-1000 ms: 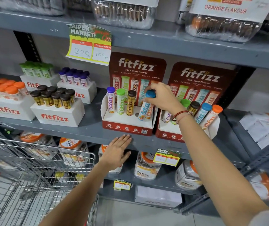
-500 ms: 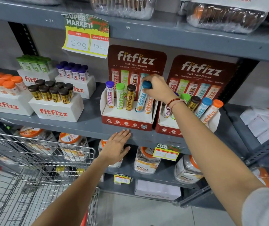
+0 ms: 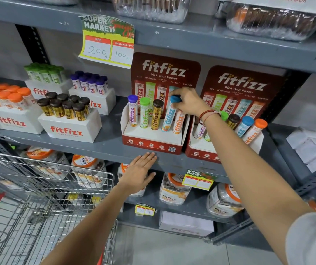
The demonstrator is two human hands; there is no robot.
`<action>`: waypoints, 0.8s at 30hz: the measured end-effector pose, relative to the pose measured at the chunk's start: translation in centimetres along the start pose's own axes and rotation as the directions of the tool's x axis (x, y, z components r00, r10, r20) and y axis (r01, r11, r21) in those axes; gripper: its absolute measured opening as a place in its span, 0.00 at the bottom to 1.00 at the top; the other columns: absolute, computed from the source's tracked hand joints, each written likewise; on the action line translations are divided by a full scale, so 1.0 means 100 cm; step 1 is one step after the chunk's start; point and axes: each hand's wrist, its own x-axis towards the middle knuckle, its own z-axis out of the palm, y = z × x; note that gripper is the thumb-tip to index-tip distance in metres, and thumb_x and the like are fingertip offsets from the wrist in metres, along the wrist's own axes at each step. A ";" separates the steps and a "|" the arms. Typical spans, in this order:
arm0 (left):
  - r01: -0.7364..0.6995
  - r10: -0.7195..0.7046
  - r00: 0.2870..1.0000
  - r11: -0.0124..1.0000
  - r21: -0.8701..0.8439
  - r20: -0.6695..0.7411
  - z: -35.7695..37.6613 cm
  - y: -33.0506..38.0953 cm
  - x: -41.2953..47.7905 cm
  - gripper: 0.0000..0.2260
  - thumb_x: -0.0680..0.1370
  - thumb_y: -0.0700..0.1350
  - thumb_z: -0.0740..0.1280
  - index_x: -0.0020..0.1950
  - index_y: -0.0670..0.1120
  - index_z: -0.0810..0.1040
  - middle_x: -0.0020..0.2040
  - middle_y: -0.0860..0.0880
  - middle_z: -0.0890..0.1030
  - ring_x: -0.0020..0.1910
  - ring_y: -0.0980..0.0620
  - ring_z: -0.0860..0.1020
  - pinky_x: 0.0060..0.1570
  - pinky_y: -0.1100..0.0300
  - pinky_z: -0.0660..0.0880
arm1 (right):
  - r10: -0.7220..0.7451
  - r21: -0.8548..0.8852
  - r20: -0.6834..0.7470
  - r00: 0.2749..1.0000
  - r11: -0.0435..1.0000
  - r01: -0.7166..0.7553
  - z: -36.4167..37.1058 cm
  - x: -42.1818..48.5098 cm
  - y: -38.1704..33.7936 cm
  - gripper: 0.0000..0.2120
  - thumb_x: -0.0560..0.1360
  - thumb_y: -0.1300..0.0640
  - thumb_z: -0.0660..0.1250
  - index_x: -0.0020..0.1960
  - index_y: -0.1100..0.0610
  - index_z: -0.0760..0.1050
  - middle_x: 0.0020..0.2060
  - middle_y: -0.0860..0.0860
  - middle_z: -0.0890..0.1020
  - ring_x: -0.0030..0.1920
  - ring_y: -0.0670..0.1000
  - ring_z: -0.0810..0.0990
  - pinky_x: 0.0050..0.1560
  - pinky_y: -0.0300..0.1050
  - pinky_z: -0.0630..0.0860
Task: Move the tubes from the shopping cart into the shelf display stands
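Lowered a little further into its slot since half a second ago: blue tube, leaning slightly, fourth in the left stand, between the brown tube and the orange tube. Right hand still clamped on the blue cap, fingers curled over its top and side, red thread bracelet at the wrist. Left hand unchanged, flat and spread, fingers apart and holding nothing, fingertips touching the front edge of the grey shelf just below the left stand. Standing upright at the stand's left end: purple tube, then green tube. Beside it on the right, touching or nearly so, right stand with five tubes tilted to the right (the two on its left partly hidden behind the right forearm). Farther left on the same shelf: white boxes packed with brown, purple, green and orange capped tubes. Hanging off the shelf above: price tag reading 200 and 100. Lower left: wire cart, its contents too blurred to tell. On the lower shelf, behind the left hand: jars with orange lids.
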 end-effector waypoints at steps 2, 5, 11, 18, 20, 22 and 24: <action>0.001 -0.001 1.000 1.000 -0.003 -0.002 0.000 0.000 0.000 0.24 0.80 0.52 0.57 0.73 0.45 0.56 0.75 0.47 0.59 0.74 0.50 0.54 0.72 0.54 0.45 | 0.008 0.005 0.011 1.000 1.000 -0.008 0.001 0.002 -0.001 0.20 0.74 0.62 0.69 0.65 0.60 0.73 0.64 0.60 0.74 0.65 0.58 0.72 0.66 0.45 0.68; 0.001 -0.001 1.000 1.000 -0.003 -0.001 0.000 0.000 0.000 0.24 0.80 0.52 0.57 0.73 0.45 0.56 0.75 0.47 0.59 0.74 0.50 0.54 0.72 0.54 0.45 | -0.007 -0.009 0.054 0.999 1.000 0.008 0.007 0.003 -0.004 0.22 0.72 0.63 0.70 0.66 0.58 0.73 0.64 0.58 0.75 0.64 0.57 0.73 0.62 0.43 0.69; -0.002 0.002 1.000 1.000 -0.004 0.003 0.000 0.000 0.000 0.24 0.80 0.51 0.57 0.73 0.45 0.57 0.75 0.46 0.60 0.74 0.49 0.55 0.71 0.54 0.45 | 0.042 -0.018 0.009 0.999 0.999 -0.041 0.026 0.003 -0.002 0.19 0.70 0.61 0.71 0.60 0.57 0.75 0.59 0.59 0.73 0.58 0.57 0.74 0.50 0.43 0.67; 0.007 -0.006 1.000 1.000 -0.002 0.018 -0.001 0.001 0.000 0.24 0.80 0.51 0.57 0.73 0.45 0.56 0.75 0.46 0.59 0.74 0.49 0.54 0.72 0.55 0.44 | 0.079 -0.050 -0.026 0.997 0.996 -0.080 0.031 0.009 0.003 0.17 0.70 0.59 0.73 0.58 0.58 0.76 0.58 0.59 0.74 0.54 0.55 0.73 0.48 0.43 0.68; 0.014 -0.013 1.000 1.000 -0.014 0.024 -0.003 0.003 -0.001 0.24 0.80 0.51 0.57 0.73 0.45 0.56 0.75 0.46 0.59 0.74 0.49 0.54 0.72 0.54 0.45 | 0.069 -0.059 -0.032 0.997 0.996 -0.071 0.031 0.006 0.001 0.17 0.71 0.61 0.71 0.58 0.60 0.75 0.57 0.61 0.74 0.56 0.57 0.74 0.49 0.45 0.70; 0.021 -0.020 0.999 1.000 -0.023 0.049 -0.007 0.005 0.000 0.24 0.80 0.51 0.57 0.73 0.45 0.57 0.75 0.46 0.59 0.74 0.49 0.55 0.73 0.53 0.47 | 0.042 -0.056 -0.065 0.997 0.997 -0.045 0.033 0.000 0.000 0.18 0.72 0.62 0.69 0.61 0.61 0.74 0.58 0.62 0.75 0.57 0.59 0.75 0.53 0.48 0.73; 0.042 -0.040 0.996 0.999 -0.032 0.077 -0.012 0.005 0.004 0.24 0.79 0.51 0.58 0.73 0.45 0.59 0.75 0.47 0.61 0.74 0.49 0.56 0.72 0.52 0.51 | 0.003 -0.061 -0.147 0.989 0.998 -0.012 0.034 -0.010 -0.003 0.20 0.73 0.62 0.67 0.64 0.62 0.72 0.59 0.62 0.76 0.59 0.60 0.76 0.57 0.51 0.75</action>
